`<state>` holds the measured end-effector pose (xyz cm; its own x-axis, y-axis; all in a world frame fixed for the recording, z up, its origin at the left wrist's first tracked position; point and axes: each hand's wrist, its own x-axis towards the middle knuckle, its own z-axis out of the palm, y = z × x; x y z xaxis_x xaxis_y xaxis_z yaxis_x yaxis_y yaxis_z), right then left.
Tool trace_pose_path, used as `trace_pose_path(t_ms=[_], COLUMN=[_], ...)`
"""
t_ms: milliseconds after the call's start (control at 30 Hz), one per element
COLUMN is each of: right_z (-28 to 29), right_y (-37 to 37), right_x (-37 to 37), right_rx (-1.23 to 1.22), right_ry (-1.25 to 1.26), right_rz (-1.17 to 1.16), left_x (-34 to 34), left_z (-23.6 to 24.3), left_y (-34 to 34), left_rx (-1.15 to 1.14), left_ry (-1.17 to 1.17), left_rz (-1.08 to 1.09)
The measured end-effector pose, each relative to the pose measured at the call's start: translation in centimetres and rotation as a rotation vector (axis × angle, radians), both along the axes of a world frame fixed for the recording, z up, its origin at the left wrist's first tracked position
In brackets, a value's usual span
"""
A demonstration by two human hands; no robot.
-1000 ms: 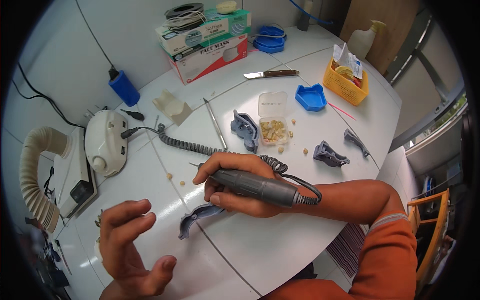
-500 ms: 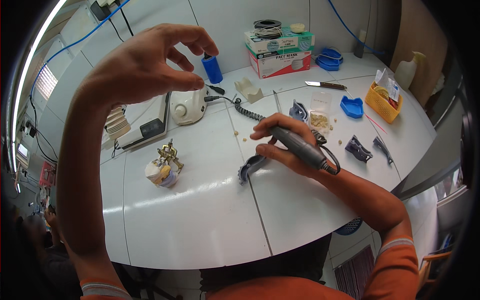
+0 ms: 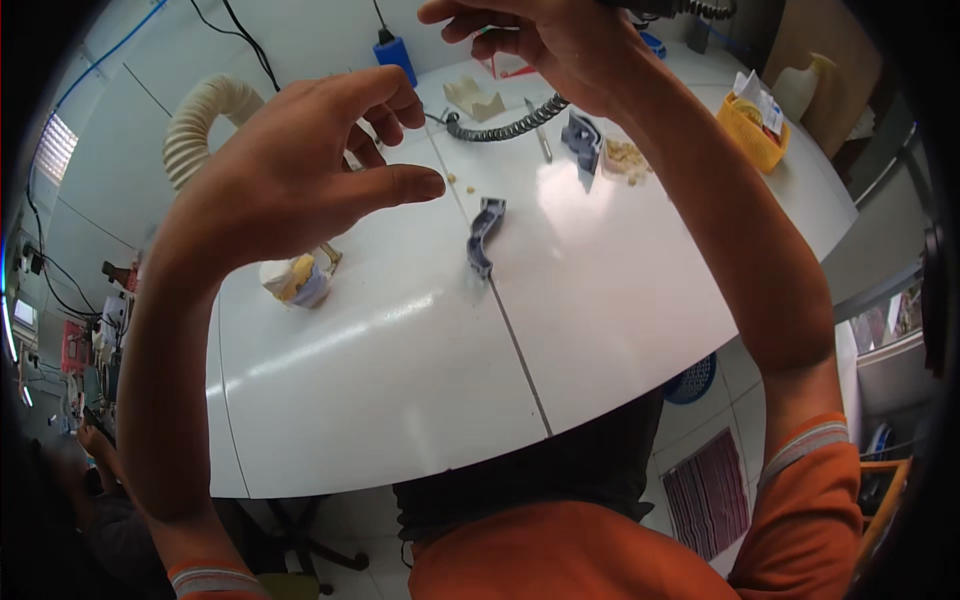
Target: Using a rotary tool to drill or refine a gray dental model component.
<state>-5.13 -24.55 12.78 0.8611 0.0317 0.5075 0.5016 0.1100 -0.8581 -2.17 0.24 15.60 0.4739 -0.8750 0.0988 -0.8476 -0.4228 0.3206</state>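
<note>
My left hand (image 3: 295, 170) is raised over the table, empty, its fingers curled loosely and apart from the thumb. My right hand (image 3: 565, 50) is high at the top edge with the dark grey handpiece (image 3: 650, 8), mostly cut off, and its coiled cord (image 3: 505, 128) hanging down leftward. A curved blue-grey piece (image 3: 485, 235) lies on the white tiled table (image 3: 380, 390) between my forearms. A dental cast (image 3: 295, 283) on a brass-coloured frame is partly behind my left arm. Another grey piece (image 3: 582, 140) lies beside small tooth-coloured bits (image 3: 625, 160) and a metal tool (image 3: 540, 135).
A ribbed cream hose (image 3: 195, 120), a blue cylinder (image 3: 395, 58) and a cream block (image 3: 470, 100) stand at the back. A yellow basket (image 3: 750, 135) and white bottle (image 3: 800, 90) are at the right. Another person (image 3: 90, 500) is at the far left.
My right hand and handpiece have risen from the table's middle to the top of the view. My left hand has risen and moved rightward over the last half second. The view has also shifted.
</note>
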Motion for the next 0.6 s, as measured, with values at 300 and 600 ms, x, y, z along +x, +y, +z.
trace_pose_path(t_ms=[300, 600], right_z=[-11.8, -14.3], right_y=[1.1, 0.6], right_x=[-2.9, -3.2], right_rx=[-0.068, 0.04], right_ry=[0.205, 0.291], right_rz=[-0.283, -0.254], left_x=[-1.3, -0.9], left_z=[-13.8, -16.4], left_y=[-0.1, -2.3], left_rx=[-0.125, -0.326], left_ry=[0.064, 0.162], left_rz=[-0.027, 0.052])
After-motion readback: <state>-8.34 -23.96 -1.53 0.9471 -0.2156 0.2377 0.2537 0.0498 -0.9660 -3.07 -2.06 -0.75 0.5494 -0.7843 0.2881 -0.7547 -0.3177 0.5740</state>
